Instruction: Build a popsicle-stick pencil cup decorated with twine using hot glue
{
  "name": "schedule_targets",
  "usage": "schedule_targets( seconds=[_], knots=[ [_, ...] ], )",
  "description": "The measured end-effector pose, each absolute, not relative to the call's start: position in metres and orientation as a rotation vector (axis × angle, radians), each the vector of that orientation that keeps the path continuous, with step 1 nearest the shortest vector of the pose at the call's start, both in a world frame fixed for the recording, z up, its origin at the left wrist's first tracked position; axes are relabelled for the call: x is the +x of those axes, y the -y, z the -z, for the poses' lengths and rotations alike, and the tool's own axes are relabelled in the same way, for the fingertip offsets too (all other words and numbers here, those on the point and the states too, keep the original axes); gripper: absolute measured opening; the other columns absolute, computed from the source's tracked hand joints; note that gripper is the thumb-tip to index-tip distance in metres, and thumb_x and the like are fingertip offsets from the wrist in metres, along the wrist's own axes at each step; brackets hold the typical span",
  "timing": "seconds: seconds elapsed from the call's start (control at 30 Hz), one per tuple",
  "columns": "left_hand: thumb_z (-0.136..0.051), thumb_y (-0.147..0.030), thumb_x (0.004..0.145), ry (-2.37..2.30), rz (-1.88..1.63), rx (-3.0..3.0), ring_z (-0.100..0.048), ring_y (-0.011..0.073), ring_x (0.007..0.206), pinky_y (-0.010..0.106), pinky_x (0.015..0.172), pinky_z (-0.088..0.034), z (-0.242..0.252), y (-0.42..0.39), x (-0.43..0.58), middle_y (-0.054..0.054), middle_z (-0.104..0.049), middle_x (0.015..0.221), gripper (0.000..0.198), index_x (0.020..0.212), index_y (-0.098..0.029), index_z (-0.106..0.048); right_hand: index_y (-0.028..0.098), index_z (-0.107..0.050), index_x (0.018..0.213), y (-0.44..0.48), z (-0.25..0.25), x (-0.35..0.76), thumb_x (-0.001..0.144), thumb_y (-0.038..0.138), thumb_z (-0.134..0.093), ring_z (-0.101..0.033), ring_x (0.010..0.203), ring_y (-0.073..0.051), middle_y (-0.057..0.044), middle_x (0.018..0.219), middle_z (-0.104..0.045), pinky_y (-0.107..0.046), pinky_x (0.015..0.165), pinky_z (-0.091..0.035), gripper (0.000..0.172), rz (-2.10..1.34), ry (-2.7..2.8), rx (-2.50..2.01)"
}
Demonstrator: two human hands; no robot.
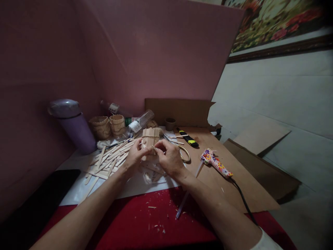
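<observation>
Both my hands meet at the middle of the table around a small cup made of upright wooden craft sticks [151, 136]. My left hand [135, 156] grips its left side with the fingers curled. My right hand [170, 158] pinches at its lower right edge, fingers closed; what the fingertips hold is too small to make out. Loose wooden sticks [106, 161] lie spread over the white sheet [78, 187] to the left of my hands.
A patterned glue gun [215, 163] with a black cord lies right of my hands on brown cardboard [234, 187]. Nearby are a gold ring [185, 153], a black-and-yellow cutter [188, 138], a clear glue stick [186, 198], two finished stick cups [109, 126], a purple flask [74, 125] and plastic bottles [137, 123].
</observation>
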State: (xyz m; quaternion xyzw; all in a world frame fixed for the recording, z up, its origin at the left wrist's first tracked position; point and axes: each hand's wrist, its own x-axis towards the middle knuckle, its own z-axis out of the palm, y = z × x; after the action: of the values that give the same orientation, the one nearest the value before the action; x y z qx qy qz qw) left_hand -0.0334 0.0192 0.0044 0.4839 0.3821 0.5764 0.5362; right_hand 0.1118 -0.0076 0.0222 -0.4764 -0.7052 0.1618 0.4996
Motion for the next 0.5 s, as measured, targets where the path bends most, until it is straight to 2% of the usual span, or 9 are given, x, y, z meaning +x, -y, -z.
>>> schedule_targets(
  seconds=[0.5],
  knots=[
    [-0.082, -0.032, 0.060, -0.851, -1.331, 1.051, -0.063, 0.0161, 0.073, 0.027, 0.066, -0.052, -0.0028, -0.0193, -0.0337, 0.003, -0.070, 0.091, 0.055, 0.109, -0.017, -0.061, 0.019, -0.065, 0.080, 0.0055, -0.0188, 0.1112, 0.084, 0.011, -0.059, -0.063, 0.070, -0.017, -0.003, 0.077, -0.071, -0.027, 0.066, -0.044, 0.011, -0.332, 1.698, -1.136]
  ],
)
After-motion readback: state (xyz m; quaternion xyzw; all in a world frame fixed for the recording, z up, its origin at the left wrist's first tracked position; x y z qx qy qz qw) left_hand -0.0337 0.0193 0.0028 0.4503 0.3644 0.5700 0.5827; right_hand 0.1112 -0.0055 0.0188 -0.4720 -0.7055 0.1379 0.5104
